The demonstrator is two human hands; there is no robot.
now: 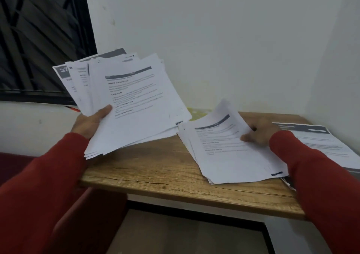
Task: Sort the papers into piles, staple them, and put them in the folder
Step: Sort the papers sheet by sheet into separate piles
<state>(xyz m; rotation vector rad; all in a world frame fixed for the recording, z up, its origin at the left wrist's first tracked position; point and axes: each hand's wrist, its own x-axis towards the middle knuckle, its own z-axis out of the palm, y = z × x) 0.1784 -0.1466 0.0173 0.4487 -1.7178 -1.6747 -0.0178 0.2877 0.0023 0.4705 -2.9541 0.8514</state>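
My left hand grips a fanned stack of printed papers above the table's left end, thumb on the top sheet. My right hand pinches the right edge of the top sheet of a middle pile lying on the wooden table; that sheet curls up at its far edge. A second pile of printed sheets lies at the table's far right, partly hidden by my right sleeve. No stapler is in view.
The table stands in a corner of white walls. A dark barred window is at the left. Something yellow-green shows behind the papers by the wall; it may be the folder, I cannot tell. Floor lies below the table's front edge.
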